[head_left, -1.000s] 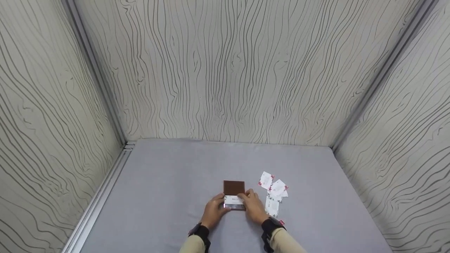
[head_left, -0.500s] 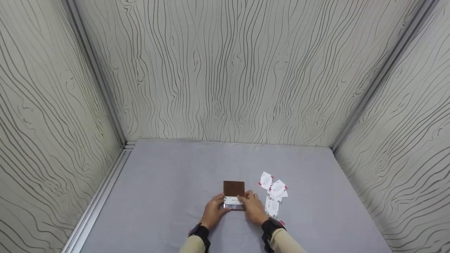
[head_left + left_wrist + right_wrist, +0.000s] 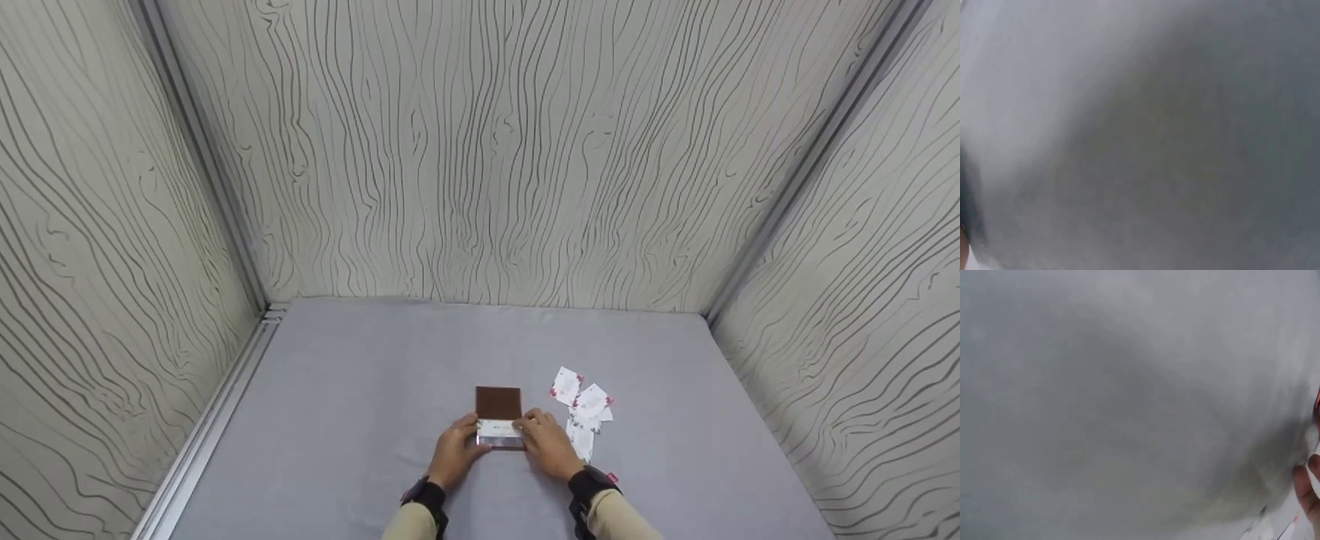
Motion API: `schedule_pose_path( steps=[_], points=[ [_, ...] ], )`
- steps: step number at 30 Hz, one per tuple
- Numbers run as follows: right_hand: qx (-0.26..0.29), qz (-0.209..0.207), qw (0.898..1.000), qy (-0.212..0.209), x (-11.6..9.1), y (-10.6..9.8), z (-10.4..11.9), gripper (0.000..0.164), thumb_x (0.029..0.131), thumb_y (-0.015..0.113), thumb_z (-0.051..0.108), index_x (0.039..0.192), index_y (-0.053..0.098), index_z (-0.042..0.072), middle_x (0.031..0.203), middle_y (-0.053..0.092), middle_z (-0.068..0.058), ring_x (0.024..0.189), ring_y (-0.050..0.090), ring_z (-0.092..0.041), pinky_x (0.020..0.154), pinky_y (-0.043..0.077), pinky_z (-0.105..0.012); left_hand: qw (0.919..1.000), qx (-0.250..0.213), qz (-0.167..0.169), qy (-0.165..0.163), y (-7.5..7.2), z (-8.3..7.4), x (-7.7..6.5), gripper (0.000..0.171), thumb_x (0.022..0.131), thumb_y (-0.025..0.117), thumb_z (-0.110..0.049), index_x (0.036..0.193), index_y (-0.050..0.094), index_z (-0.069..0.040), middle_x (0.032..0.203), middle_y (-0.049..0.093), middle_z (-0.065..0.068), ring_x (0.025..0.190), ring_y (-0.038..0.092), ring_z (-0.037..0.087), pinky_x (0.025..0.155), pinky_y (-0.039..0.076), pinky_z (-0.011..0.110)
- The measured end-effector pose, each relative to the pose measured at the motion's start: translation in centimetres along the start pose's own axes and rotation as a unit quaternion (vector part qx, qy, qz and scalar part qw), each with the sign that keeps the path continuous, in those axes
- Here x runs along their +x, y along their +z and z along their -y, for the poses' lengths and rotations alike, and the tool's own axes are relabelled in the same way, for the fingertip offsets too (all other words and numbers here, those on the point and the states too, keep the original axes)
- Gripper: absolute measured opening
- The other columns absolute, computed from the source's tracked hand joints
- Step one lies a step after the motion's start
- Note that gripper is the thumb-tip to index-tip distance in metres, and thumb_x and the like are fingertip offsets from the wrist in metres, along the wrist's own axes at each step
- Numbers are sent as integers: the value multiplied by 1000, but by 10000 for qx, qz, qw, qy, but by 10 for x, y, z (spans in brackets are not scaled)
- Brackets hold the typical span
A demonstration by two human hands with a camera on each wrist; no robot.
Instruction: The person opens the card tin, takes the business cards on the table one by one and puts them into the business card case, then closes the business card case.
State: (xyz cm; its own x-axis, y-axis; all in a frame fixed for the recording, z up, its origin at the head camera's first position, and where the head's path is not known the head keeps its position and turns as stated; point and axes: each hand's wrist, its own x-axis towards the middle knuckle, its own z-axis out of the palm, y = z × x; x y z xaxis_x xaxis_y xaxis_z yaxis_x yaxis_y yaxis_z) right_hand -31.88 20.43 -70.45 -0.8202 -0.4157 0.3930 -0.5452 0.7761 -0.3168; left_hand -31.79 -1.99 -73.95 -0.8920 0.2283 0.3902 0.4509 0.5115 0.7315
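Observation:
A brown card holder (image 3: 498, 403) lies unfolded on the table in the head view. A white printed card (image 3: 495, 428) sits across its lower half, above a shiny clear strip (image 3: 498, 441). My left hand (image 3: 452, 454) grips the holder's left side, thumb at the lower edge and fingers at the upper left of the card. With curled fingers, my right hand (image 3: 550, 446) pinches the right end of the card. Its fingertips (image 3: 1304, 481) peek in at the right edge of the right wrist view. The left wrist view shows mostly blurred grey cloth.
Several white cards with red or green floral corners, such as this upper card (image 3: 567, 385), lie overlapping right of the holder. The lowest one (image 3: 580, 439) is beside my right hand. Grey cloth (image 3: 360, 390) covers the table, and patterned walls (image 3: 480, 150) enclose it on three sides.
The white card has slid slightly down into the lower half, showing more brown above it. My right hand has shifted a little right and down, its thumb now nearer the card's right end.

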Motion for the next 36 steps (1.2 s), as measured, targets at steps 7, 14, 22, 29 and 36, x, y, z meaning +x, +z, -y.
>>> schedule_pose_path(
  steps=[7, 14, 22, 29, 36],
  points=[
    [-563, -930, 9929, -473, -16, 0, -24, 17, 83, 72, 2, 97, 70, 9, 98, 59, -8, 86, 55, -27, 66, 49, -44, 9999, -81, 39, -68, -1, -1, 0, 41, 81, 80, -16, 110, 68, 10, 128, 60, 26, 123, 55, 41, 105, 42, 53],
    [-741, -653, 9951, 69, -31, -10, -40, 16, 83, 73, 6, 98, 68, 10, 101, 58, -7, 91, 54, -28, 67, 48, -46, 9999, -73, 62, -124, -1, -1, -1, 41, 81, 80, -17, 111, 68, 10, 128, 60, 26, 122, 55, 41, 105, 42, 53],
    [-454, -396, 9970, 490, -46, -25, -49, 18, 82, 74, 9, 99, 68, 8, 105, 58, -9, 97, 55, -31, 73, 47, -48, 9998, -106, 56, -141, -1, -1, -2, 43, 82, 79, -17, 113, 67, 10, 130, 59, 26, 123, 55, 40, 106, 42, 53],
    [-104, -54, 9967, 798, -55, -40, -56, 24, 82, 78, 17, 100, 66, 8, 105, 58, -8, 99, 56, -32, 76, 46, -49, 10000, 1, 20, -17, -1, 2, -3, 44, 82, 79, -17, 114, 67, 10, 129, 60, 25, 122, 55, 40, 105, 43, 52],
    [-106, 325, 9948, 961, -59, -54, -65, 49, 75, 85, 27, 110, 63, 1, 115, 57, -20, 108, 55, -42, 85, 47, -61, 9999, 83, 13, -125, 0, -1, -1, 40, 79, 81, -13, 111, 69, 9, 127, 62, 23, 121, 57, 39, 104, 45, 50]
  ],
)
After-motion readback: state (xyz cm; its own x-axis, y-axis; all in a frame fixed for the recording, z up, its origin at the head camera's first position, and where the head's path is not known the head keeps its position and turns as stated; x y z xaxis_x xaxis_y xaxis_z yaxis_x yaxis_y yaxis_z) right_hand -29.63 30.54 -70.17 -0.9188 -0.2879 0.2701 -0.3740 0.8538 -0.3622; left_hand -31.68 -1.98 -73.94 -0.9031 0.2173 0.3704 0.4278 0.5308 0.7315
